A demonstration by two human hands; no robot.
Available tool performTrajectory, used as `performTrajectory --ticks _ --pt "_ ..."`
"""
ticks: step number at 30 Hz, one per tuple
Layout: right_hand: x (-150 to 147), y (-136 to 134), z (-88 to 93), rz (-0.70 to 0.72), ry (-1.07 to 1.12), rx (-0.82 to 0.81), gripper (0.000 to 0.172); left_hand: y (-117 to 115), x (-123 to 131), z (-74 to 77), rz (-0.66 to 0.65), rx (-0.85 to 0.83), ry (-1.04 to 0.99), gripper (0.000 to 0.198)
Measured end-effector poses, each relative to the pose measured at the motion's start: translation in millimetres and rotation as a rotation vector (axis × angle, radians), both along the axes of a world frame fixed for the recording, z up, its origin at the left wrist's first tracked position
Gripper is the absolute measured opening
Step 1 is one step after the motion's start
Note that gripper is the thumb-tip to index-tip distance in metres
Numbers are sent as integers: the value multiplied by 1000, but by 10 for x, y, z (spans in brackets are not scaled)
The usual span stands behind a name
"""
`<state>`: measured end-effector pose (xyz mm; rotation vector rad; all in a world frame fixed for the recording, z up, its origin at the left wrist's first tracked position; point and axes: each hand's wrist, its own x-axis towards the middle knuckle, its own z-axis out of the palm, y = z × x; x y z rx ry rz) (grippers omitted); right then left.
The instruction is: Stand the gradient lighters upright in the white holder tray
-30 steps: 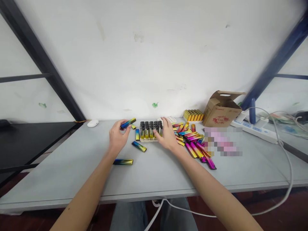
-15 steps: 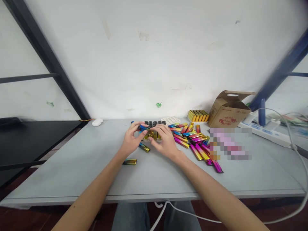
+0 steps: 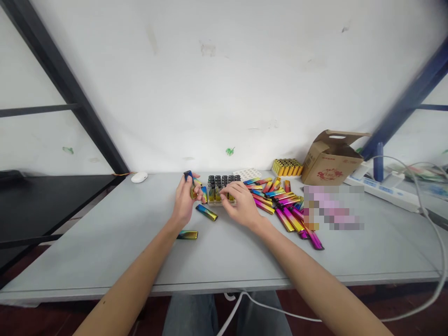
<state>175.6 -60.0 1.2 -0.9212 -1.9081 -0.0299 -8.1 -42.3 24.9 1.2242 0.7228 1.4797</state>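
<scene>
My left hand (image 3: 184, 200) is closed around a shiny blue-and-gold lighter (image 3: 189, 176), its dark end pointing up. Just right of it stands a pale tray (image 3: 213, 202) with rows of upright black-topped lighters (image 3: 217, 181). My right hand (image 3: 240, 203) hovers at the tray's front right with bent fingers and the thumb apart, and nothing shows between them; its fingers cover part of the tray. One blue-and-gold lighter (image 3: 206, 213) lies before the tray, and another gold lighter (image 3: 188, 235) lies nearer me, partly behind my left forearm.
A pile of multicoloured metallic lighters (image 3: 289, 214) spreads to the right. Behind it are a white holed tray (image 3: 248, 174), a block of upright yellow lighters (image 3: 287, 168) and an open cardboard box (image 3: 329, 165). A power strip (image 3: 388, 191) with cables lies far right, a white case (image 3: 139, 177) at left.
My left hand has moved left, away from the tray and my right hand, with the lighter now upright in it. More of the tray shows. My right hand has barely moved.
</scene>
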Motion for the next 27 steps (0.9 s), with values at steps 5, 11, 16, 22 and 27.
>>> performTrajectory --ticks 5,11,16,22,27 --pt "94 76 -14 -110 39 26 15 27 -101 109 -182 -270 -145 43" --pt "225 195 -59 -317 102 -72 27 1 -114 128 -348 -349 -213 38" --pt "210 198 -78 -314 90 -124 30 3 -59 88 -400 -369 -196 34" --pt "187 190 -86 -293 94 -119 32 41 -24 30 -402 -342 -120 29" --pt "170 172 -82 -284 97 -126 35 42 -17 26 -345 -341 -78 27"
